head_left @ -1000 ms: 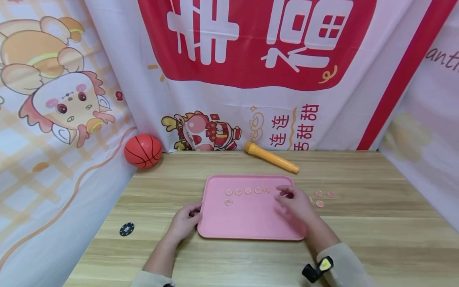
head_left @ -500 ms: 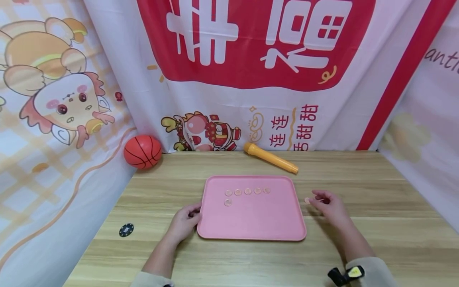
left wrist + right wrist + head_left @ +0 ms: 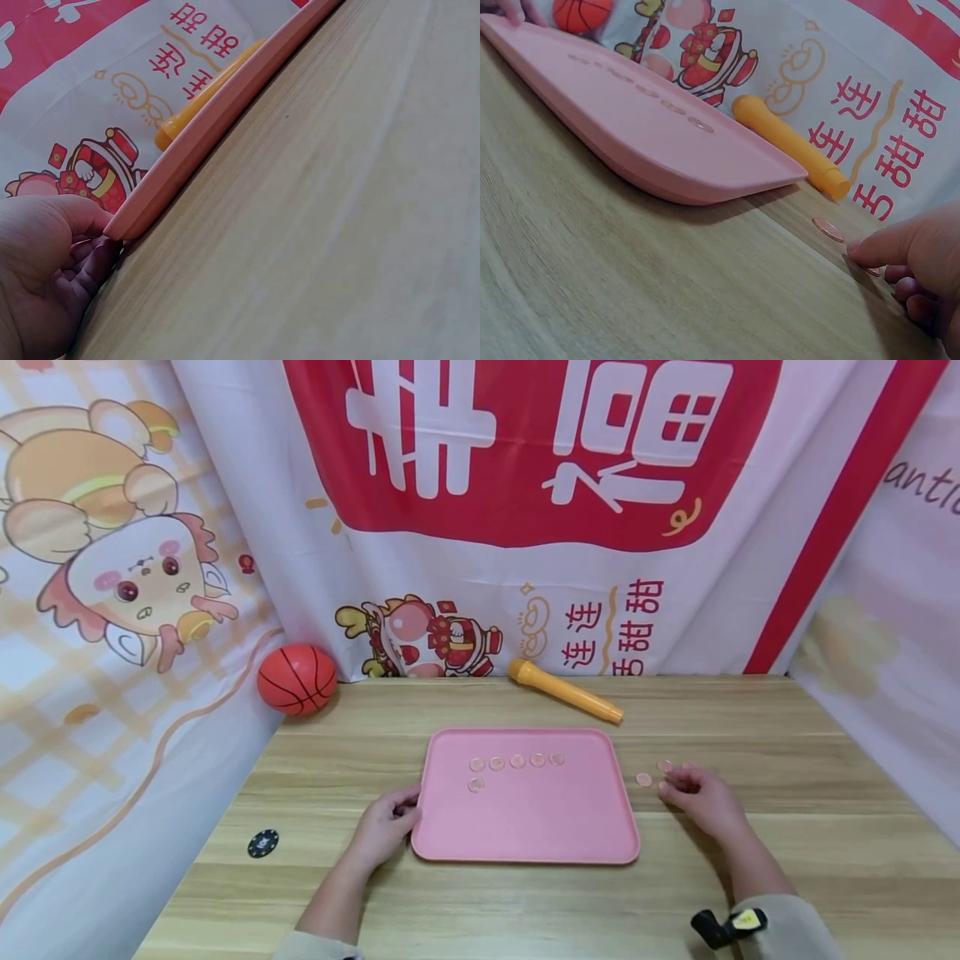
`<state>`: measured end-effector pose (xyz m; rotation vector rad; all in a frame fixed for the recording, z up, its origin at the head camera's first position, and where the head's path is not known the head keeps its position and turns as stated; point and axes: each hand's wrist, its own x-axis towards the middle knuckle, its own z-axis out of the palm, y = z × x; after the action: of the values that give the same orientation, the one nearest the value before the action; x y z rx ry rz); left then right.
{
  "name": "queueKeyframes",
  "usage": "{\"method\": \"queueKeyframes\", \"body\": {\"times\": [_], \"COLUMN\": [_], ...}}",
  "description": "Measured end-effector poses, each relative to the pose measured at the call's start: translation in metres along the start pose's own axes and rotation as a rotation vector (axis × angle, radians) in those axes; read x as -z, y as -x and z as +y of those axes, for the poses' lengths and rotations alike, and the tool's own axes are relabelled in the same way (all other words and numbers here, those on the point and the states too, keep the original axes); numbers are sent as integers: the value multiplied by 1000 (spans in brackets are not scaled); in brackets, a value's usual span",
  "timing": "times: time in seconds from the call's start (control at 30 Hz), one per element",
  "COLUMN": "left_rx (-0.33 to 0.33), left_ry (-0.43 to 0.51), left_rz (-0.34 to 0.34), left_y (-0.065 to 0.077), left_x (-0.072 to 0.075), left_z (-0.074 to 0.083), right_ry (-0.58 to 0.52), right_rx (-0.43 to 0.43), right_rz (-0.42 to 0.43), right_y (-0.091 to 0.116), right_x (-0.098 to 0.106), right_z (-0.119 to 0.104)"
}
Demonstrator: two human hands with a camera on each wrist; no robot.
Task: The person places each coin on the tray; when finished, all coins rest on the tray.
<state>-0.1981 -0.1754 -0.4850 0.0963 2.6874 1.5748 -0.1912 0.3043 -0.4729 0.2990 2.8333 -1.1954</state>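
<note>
My left hand (image 3: pixel 386 827) pinches the left edge of a pink tray (image 3: pixel 525 827), thumb at the rim (image 3: pixel 187 146) and curled fingers below it in the left wrist view. On the tray lie several small copper-coloured coins (image 3: pixel 517 761) in a row, with one more coin (image 3: pixel 476 785) below the row's left end. Right of the tray, my right hand (image 3: pixel 705 797) reaches low over the table, thumb and fingers apart. A coin (image 3: pixel 874 271) shows partly under its fingers in the right wrist view. Another coin (image 3: pixel 644 780) lies flat between hand and tray.
An orange toy microphone (image 3: pixel 567 692) lies behind the tray. A red toy basketball (image 3: pixel 297 679) sits at the table's back left corner. A black poker chip (image 3: pixel 263 843) lies to the left of my left arm. Printed cloths (image 3: pixel 420 556) hang behind and at the sides.
My right hand has moved from over the tray's right side to the coins on the table at the right. My left hand stays at the tray's edge.
</note>
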Motion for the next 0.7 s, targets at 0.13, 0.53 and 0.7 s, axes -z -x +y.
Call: {"method": "queueKeyframes", "body": {"times": [0.13, 0.53, 0.7], "left_rx": [-3, -12, -12], "left_ry": [1, 17, 19], "left_rz": [3, 11, 10], "left_y": [0, -1, -1], "left_x": [0, 0, 0], "left_z": [0, -2, -3], "right_ry": [34, 89, 28], "right_rx": [13, 63, 40], "right_rz": [-16, -10, 19], "right_y": [-3, -6, -1], "right_x": [2, 5, 5], "right_z": [-2, -3, -3]}}
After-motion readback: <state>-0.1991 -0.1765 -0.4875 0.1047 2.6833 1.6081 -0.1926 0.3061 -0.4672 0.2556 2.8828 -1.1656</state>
